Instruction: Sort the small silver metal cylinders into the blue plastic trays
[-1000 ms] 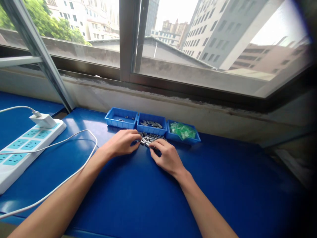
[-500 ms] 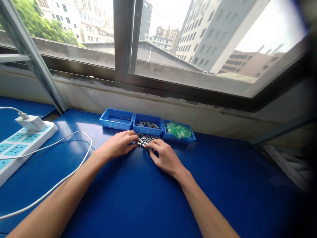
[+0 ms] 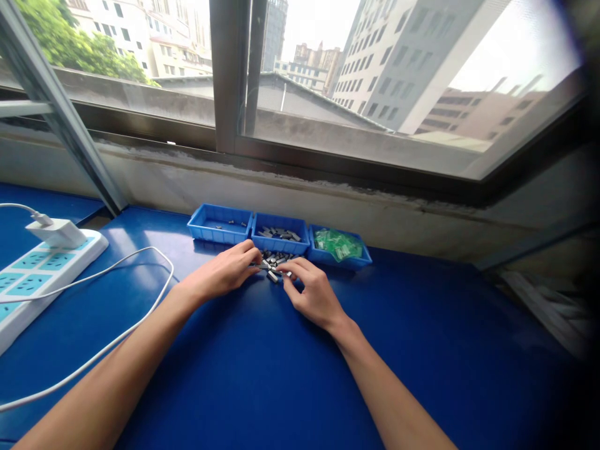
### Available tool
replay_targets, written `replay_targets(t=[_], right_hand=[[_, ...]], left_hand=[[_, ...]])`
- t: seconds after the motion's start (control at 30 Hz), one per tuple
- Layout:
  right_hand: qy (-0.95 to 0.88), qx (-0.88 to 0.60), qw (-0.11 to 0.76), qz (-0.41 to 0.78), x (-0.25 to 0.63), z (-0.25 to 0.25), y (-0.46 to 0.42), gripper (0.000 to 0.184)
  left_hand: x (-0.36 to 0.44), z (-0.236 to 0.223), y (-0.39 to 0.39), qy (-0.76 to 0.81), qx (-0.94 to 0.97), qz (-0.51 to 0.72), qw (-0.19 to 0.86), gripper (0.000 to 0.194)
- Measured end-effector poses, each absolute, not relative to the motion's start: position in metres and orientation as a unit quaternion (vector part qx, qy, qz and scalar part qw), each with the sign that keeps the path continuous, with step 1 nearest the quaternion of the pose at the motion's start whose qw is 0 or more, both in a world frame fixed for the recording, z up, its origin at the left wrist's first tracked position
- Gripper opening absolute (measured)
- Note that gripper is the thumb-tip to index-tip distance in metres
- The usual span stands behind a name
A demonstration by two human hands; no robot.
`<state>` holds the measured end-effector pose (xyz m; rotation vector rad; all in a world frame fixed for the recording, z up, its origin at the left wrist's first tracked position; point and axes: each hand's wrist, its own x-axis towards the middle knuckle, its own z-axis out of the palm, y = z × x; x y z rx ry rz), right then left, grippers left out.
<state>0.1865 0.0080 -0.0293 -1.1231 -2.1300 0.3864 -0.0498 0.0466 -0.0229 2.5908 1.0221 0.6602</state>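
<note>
A small heap of grey metal parts (image 3: 274, 259) lies on the blue table just in front of three blue trays. My left hand (image 3: 225, 273) rests at the heap's left side, fingers curled and pinched on a small metal part. My right hand (image 3: 312, 290) sits at the heap's right side with fingers bent, its fingertips pinched over the parts. The middle tray (image 3: 280, 240) holds more grey parts. The left tray (image 3: 219, 225) has only a few, and the right tray (image 3: 339, 249) holds green pieces.
A white power strip (image 3: 37, 275) with a plugged charger (image 3: 55, 231) lies at the far left, its white cable (image 3: 140, 262) looping across the blue table (image 3: 262, 375). A window sill and wall (image 3: 328, 206) stand right behind the trays.
Both hands have stayed at the heap, their fingers shifting slightly among the parts. The view has drifted a little.
</note>
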Motion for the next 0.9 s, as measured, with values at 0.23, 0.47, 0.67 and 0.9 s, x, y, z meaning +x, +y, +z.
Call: replay_targets(t=[0.23,0.47,0.67,0.9], right_hand=[[-0.745,-0.469,0.413,0.233,0.184,-0.023,0.009,0.021],[-0.695,-0.448,0.435,0.357,0.178,-0.025,0.007,0.025],[-0.628,-0.430,0.464,0.453,0.167,-0.029,0.005,0.029],[-0.635,-0.469,0.505,0.349,0.167,-0.019,0.018,0.027]], left_hand=[[-0.042,-0.020,0.043,0.355,0.853,0.330,0.195,0.014],[-0.037,-0.016,0.039,0.356,0.829,0.382,0.199,0.011],[-0.035,-0.012,0.035,0.349,0.829,0.382,0.212,0.009],[-0.038,-0.018,0.039,0.375,0.844,0.349,0.157,0.020]])
